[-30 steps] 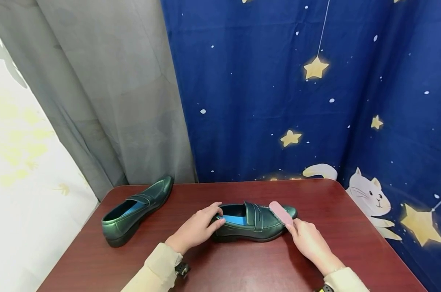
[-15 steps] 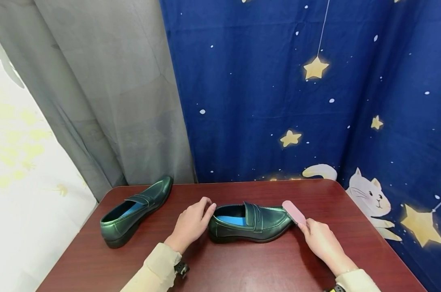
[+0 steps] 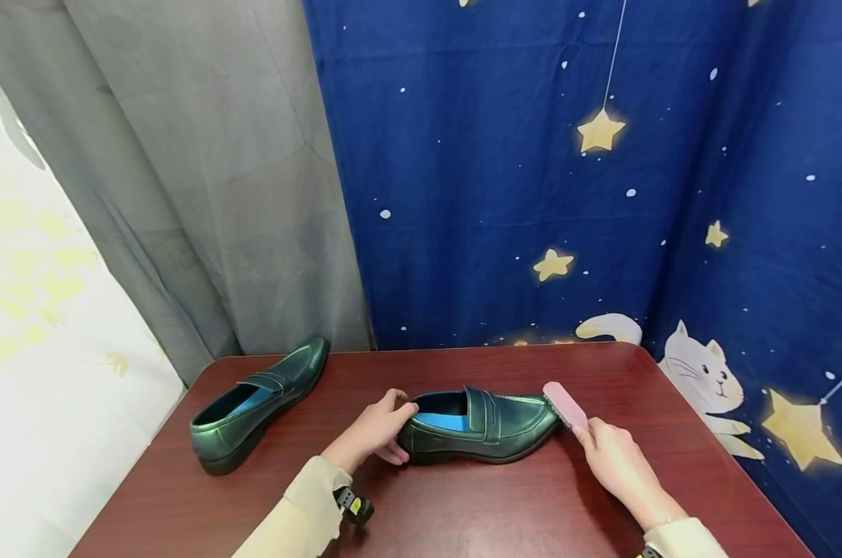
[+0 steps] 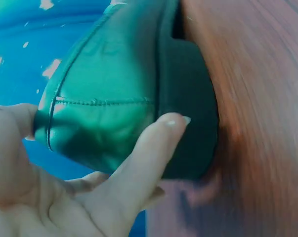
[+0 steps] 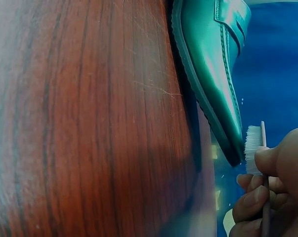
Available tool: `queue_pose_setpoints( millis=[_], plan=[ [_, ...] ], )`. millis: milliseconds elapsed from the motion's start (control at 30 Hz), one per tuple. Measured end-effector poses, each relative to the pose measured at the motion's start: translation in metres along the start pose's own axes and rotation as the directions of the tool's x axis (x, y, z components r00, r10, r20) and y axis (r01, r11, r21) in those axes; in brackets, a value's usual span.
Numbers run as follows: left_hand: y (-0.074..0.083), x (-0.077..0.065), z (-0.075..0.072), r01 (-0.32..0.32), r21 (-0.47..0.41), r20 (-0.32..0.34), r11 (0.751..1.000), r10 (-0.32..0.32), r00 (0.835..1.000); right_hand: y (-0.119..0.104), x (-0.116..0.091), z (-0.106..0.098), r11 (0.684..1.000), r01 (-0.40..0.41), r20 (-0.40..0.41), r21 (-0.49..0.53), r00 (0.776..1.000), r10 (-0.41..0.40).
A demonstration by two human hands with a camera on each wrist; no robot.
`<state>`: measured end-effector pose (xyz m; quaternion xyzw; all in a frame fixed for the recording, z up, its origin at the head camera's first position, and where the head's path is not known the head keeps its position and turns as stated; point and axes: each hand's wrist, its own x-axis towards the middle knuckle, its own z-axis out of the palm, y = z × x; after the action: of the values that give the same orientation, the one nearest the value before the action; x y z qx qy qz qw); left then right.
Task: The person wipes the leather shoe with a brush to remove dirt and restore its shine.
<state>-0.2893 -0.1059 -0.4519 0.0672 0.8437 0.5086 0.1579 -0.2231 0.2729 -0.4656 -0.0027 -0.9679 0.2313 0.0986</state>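
A dark green loafer [image 3: 517,422] with a blue insole sits upright on the table, its toe to the right. My left hand [image 3: 377,428] grips it at the heel. In the left wrist view, one digit lies at the heel's top rim and another presses against the back by the sole [image 4: 188,148]. My right hand [image 3: 617,463] holds a pink-backed brush [image 3: 565,404] by its handle at the toe. In the right wrist view, the white bristles of the brush [image 5: 253,148] face the toe tip, very close to it; contact cannot be told.
A matching green loafer [image 3: 260,403] stands at the table's left, toe toward the back. The reddish-brown table [image 3: 462,511] ends before a grey curtain [image 3: 253,194] and a blue star-patterned curtain [image 3: 490,194].
My right hand has moved the brush rightward from the loafer's upper to its toe tip. My left hand left the opening, drew off the heel, then took hold of it.
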Motion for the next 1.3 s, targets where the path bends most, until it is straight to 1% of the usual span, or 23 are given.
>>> queue_pose_setpoints(
  millis=[67, 133, 200, 300, 400, 567, 633, 767, 933, 1000, 1033, 1133, 1233, 1300],
  plan=[
    [-0.001, 0.001, 0.001, 0.023, -0.080, 0.030, 0.997, -0.020, 0.999, 0.001, -0.001, 0.000, 1.000, -0.004, 0.004, 0.002, 1.000, 0.004],
    [-0.002, 0.002, 0.002, 0.035, -0.135, 0.054, 0.990, -0.028, 0.998, 0.002, -0.001, 0.001, 1.000, -0.005, 0.009, 0.005, 1.000, 0.005],
    [-0.002, 0.002, 0.002, 0.035, -0.176, 0.073, 0.984, -0.022, 0.997, 0.003, -0.001, 0.001, 1.000, -0.006, 0.009, 0.006, 1.000, 0.006],
    [-0.001, 0.001, 0.001, 0.027, -0.211, 0.085, 0.977, -0.010, 0.996, 0.005, -0.002, 0.002, 1.000, -0.003, 0.004, 0.007, 1.000, 0.003],
    [0.002, 0.000, 0.002, 0.023, -0.231, 0.071, 0.973, -0.006, 0.997, 0.005, -0.002, 0.002, 1.000, 0.000, 0.001, 0.007, 1.000, 0.000],
    [0.004, 0.001, 0.004, -0.012, -0.230, -0.016, 0.973, 0.009, 1.000, 0.004, -0.002, 0.003, 1.000, 0.011, -0.007, 0.009, 1.000, -0.011],
    [0.003, 0.002, 0.005, -0.038, -0.217, -0.050, 0.975, 0.028, 0.998, 0.003, -0.002, 0.004, 1.000, 0.018, -0.013, 0.010, 1.000, -0.018],
    [-0.003, 0.005, 0.006, -0.108, -0.167, -0.096, 0.980, 0.092, 0.991, 0.003, -0.003, 0.005, 0.999, 0.032, -0.029, 0.012, 0.999, -0.032],
    [-0.015, 0.012, 0.006, -0.191, -0.107, -0.152, 0.976, 0.174, 0.973, 0.000, -0.001, 0.006, 0.998, 0.055, -0.067, 0.010, 0.996, -0.055],
    [-0.019, 0.015, 0.005, -0.220, -0.090, -0.165, 0.971, 0.204, 0.965, -0.001, 0.000, 0.005, 0.998, 0.061, -0.073, 0.011, 0.996, -0.060],
    [-0.021, 0.016, 0.005, -0.232, -0.067, -0.169, 0.970, 0.218, 0.961, -0.002, 0.000, 0.005, 0.998, 0.059, -0.071, 0.016, 0.996, -0.058],
    [-0.026, 0.018, 0.002, -0.265, 0.024, -0.158, 0.964, 0.265, 0.951, -0.002, 0.000, 0.004, 0.998, 0.058, -0.071, 0.014, 0.996, -0.056],
    [-0.029, 0.020, 0.000, -0.289, 0.134, -0.120, 0.948, 0.305, 0.945, -0.002, 0.000, 0.004, 0.998, 0.062, -0.074, 0.017, 0.995, -0.061],
    [-0.032, 0.021, -0.001, -0.312, 0.168, -0.082, 0.935, 0.329, 0.941, -0.003, 0.000, 0.005, 0.998, 0.067, -0.074, 0.018, 0.995, -0.065]
  ],
)
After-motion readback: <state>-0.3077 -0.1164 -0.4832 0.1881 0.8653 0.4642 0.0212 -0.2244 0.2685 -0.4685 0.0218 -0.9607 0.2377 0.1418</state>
